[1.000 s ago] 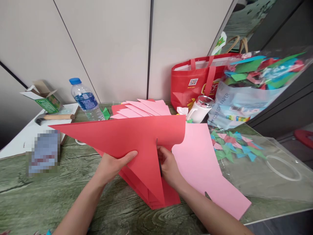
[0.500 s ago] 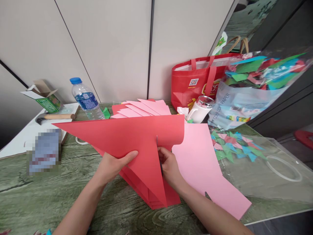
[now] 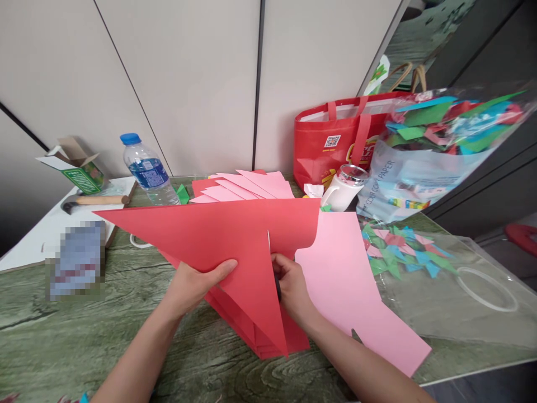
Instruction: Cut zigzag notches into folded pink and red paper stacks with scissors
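My left hand (image 3: 197, 282) grips the lower edge of a large folded red paper sheet (image 3: 218, 232), thumb on top, holding it up over a stack of red sheets (image 3: 268, 338). My right hand (image 3: 291, 285) is closed on dark-handled scissors (image 3: 274, 280) whose blade tip shows in a cut running up through the red sheet. A pink sheet (image 3: 356, 291) lies flat on the table just right of my right hand.
Fanned pink and red triangles (image 3: 247, 184) lie behind. A water bottle (image 3: 149, 170), small carton (image 3: 78, 165), hammer (image 3: 94, 200), white cup (image 3: 346, 187), red tote bag (image 3: 335, 140) and a clear bag of coloured paper pieces (image 3: 436, 145) ring the green table (image 3: 62, 341). Loose folded pieces (image 3: 398, 249) lie at right.
The scissors have crept slightly further up the red sheet. The sheet has shifted a little to the right; both hands stay nearly where they were.
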The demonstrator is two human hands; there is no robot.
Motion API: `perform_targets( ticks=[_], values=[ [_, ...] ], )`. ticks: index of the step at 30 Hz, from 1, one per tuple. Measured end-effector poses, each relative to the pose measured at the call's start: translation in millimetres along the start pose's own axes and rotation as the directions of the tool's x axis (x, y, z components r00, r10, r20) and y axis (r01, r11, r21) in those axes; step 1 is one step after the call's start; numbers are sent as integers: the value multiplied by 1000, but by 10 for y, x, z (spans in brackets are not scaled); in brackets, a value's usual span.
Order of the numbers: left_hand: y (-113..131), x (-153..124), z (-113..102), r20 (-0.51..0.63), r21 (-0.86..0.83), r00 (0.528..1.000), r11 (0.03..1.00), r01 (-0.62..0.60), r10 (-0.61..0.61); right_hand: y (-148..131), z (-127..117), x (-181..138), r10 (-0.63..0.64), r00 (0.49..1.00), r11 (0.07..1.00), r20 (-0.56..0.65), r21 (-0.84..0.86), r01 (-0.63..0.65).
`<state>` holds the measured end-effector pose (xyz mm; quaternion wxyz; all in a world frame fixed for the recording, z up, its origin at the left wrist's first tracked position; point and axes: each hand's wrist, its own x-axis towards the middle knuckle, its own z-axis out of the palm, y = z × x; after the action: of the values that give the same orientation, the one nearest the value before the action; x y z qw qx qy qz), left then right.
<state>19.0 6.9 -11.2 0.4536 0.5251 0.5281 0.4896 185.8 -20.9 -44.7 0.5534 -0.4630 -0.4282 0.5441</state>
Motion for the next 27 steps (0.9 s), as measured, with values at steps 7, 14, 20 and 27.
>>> perform_targets(
  ticks=[7, 14, 20, 27],
  values=[
    [100, 21, 25, 56, -214, 998, 976, 32, -21, -9, -11, 7, -3, 1000, 1000, -6, -30, 3],
    [32, 29, 16, 45, -137, 999, 990, -17, 23, -32, -14, 30, -111, 994, 989, 8, -102, 111],
    [-38, 11, -21, 73, 3, 997, 1000, -18, 17, -50, -54, 42, -152, 988, 978, 0, -142, 151],
    [1, -9, -1, 50, 46, 999, 999, -8, 6, -49, -57, 34, -126, 992, 989, -16, -84, 125]
  ],
)
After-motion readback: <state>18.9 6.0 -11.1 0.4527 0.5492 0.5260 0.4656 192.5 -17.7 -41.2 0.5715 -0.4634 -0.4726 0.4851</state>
